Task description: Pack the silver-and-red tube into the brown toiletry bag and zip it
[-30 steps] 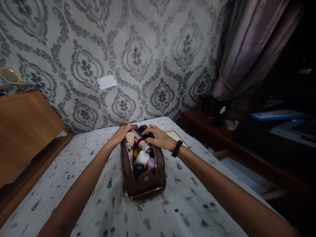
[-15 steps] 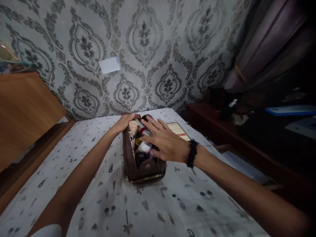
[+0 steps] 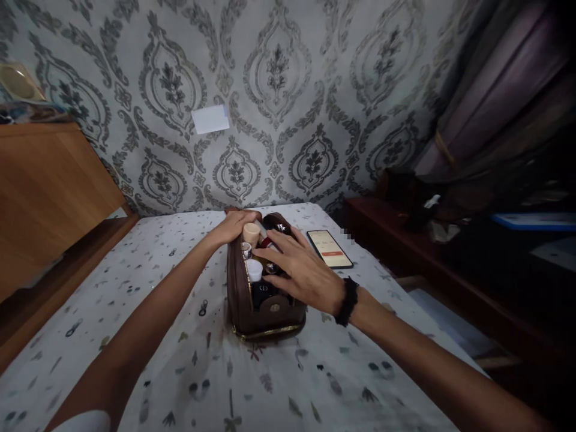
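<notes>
The brown pouch stands on the bed, filled but unclosed; the right hand spreads its fingers over the containers; the left hand touches the far-left edge, grip indiscernible.

The right hand hides much of what lies in the right half of the bag, including most of a red-banded tube, so I can't tell whether its fingers grip anything. Right of the bag, the print on the phone is too small for me. Left of it, my view cuts off the cabinet.
</notes>
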{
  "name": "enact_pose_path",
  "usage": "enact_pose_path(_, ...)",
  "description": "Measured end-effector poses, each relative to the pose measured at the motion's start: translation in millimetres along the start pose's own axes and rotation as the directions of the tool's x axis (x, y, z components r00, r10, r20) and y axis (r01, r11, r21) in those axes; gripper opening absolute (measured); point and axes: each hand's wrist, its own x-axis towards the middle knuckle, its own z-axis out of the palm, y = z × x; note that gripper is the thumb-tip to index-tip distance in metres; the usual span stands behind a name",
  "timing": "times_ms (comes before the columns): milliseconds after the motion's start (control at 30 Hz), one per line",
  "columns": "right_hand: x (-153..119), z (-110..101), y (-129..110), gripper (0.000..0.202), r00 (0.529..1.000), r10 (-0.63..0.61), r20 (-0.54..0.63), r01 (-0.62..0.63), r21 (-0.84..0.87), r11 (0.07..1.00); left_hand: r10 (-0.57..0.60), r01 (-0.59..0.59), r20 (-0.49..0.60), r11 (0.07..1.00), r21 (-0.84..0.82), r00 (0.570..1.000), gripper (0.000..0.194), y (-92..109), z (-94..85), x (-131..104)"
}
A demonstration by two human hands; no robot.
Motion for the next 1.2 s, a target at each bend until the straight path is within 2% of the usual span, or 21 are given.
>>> enact_pose_path(133,-5.9,7.5,-0.8,0.047,0.994,-0.002,-0.107,0.008,0.058,0.998,0.007,-0.007,0.000,0.999,0.037,1.000,0.050,-2.4,1.2,2.3)
enact_pose_path(400,-7.6,13.5,6.5,0.041,0.979,0.036,-0.203,-0.012,0.119,0.993,0.049,-0.041,-0.067,0.993,0.114,0.997,0.035,5.1,5.5,2.3)
enact_pose_path(567,-8.1,9.6,3.7,0.035,0.983,0.033,-0.182,-0.001,0.175,0.985,0.064,-0.051,-0.108,0.992,0.116,0.992,0.050,11.7,8.7,-3.5)
enact_pose_path(667,-8.5,4.4,7.3,0.025,0.971,0.081,-0.226,-0.015,0.278,0.960,0.031,-0.023,-0.138,0.998,0.060,0.990,0.059,17.2,11.5,-7.7)
enact_pose_path(767,-2.6,5.7,24.6,0.029,0.917,0.252,-0.310,-0.096,0.442,0.892,-0.020,0.027,-0.188,0.999,0.036,0.982,0.057,21.9,13.9,-11.0)
enact_pose_path(833,6.7,12.3,41.6,0.037,0.851,0.411,-0.326,-0.171,0.569,0.805,-0.027,0.041,-0.214,0.997,0.063,0.976,0.054,23.6,14.9,-12.2)
enact_pose_path(867,12.5,16.9,49.9,0.044,0.823,0.491,-0.286,-0.218,0.638,0.738,-0.024,0.041,-0.215,0.996,0.079,0.976,0.052,24.0,15.3,-12.5)
enact_pose_path(933,24.8,27.1,62.6,0.057,0.782,0.614,-0.106,-0.310,0.789,0.531,-0.023,0.044,-0.201,0.994,0.101,0.979,0.050,23.8,16.1,-12.4)
enact_pose_path(1033,38.5,40.3,68.7,0.067,0.801,0.599,-0.012,-0.322,0.834,0.448,-0.047,0.068,-0.190,0.992,0.105,0.981,0.049,21.8,17.9,-11.5)
enact_pose_path(1200,40.5,47.0,67.1,0.073,0.821,0.570,0.013,-0.307,0.853,0.422,-0.057,0.067,-0.180,0.996,0.052,0.982,0.047,16.7,21.9,-9.6)
